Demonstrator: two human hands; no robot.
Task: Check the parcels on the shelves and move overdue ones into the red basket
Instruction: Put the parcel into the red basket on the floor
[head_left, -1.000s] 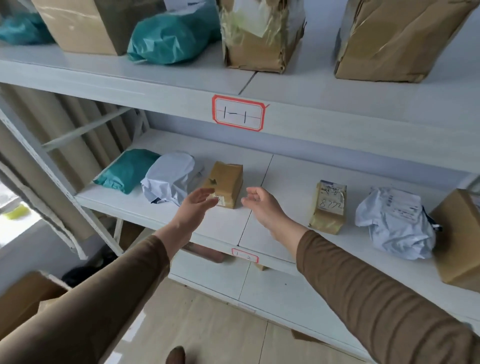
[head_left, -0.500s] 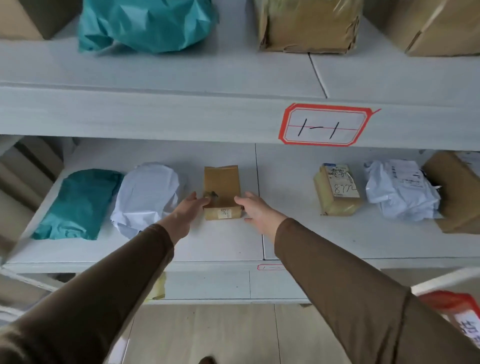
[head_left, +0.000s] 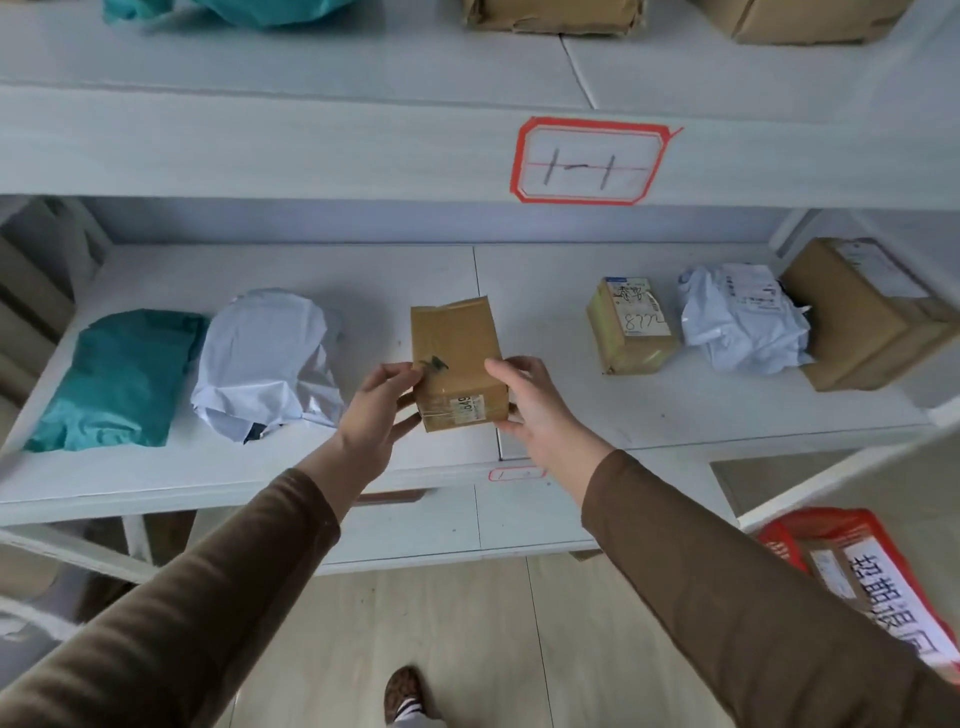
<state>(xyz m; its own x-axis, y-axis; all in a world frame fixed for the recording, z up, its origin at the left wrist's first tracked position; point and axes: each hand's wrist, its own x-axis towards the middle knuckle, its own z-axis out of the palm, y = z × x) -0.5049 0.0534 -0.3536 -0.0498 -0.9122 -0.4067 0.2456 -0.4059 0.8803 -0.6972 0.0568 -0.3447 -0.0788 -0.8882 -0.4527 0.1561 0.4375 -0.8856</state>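
A small brown box (head_left: 457, 364), taped and bearing a little printed label on its near end, is sitting between both hands at the front of the middle shelf (head_left: 675, 415); whether it is resting on the board or raised off it I cannot tell. The left hand (head_left: 382, 410) is gripping its left side, thumb curling onto the top and fingers underneath the near corner. The right hand (head_left: 535, 410) is holding the right side, thumb lying on the top face. To the left a white poly bag (head_left: 265, 358) is lying just beside a teal poly bag (head_left: 122, 379). To the right are sitting a small labelled box (head_left: 631, 327), a crumpled white bag (head_left: 743, 322) and a larger carton (head_left: 867, 312). The red basket (head_left: 779, 535) is showing at the lower right, near the floor
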